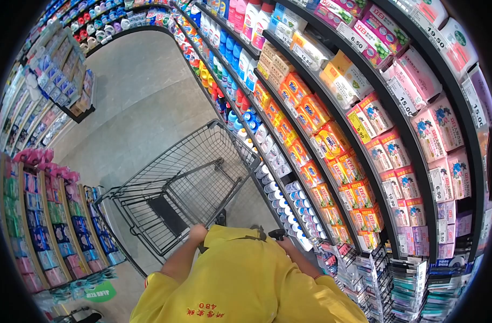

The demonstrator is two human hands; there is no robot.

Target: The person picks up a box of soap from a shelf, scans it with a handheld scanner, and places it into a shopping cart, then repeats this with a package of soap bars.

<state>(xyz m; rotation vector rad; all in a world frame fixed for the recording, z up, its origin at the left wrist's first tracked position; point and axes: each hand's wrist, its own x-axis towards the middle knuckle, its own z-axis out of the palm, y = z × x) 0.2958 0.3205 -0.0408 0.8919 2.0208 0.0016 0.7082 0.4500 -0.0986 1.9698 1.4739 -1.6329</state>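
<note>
A dark wire shopping cart (173, 172) stands slanted in front of me, with no goods visible in its basket. At the cart's near rim, my left hand (198, 232) is closed on the edge, its fingers mostly turned out of sight. My right hand (283, 243) is to the right of my body, close to the shelves and apart from the basket. It is closed around a small black item (277, 234) whose kind I cannot make out. The yellow top (229, 274) I wear covers the space between both forearms.
Shelves of boxed soap bars (332, 140), detergent bottles (254, 21) and price tags line the right side. Packaged goods fill a low rack (52, 220) at the left. A display stand (68, 81) is farther up the grey floor (133, 81).
</note>
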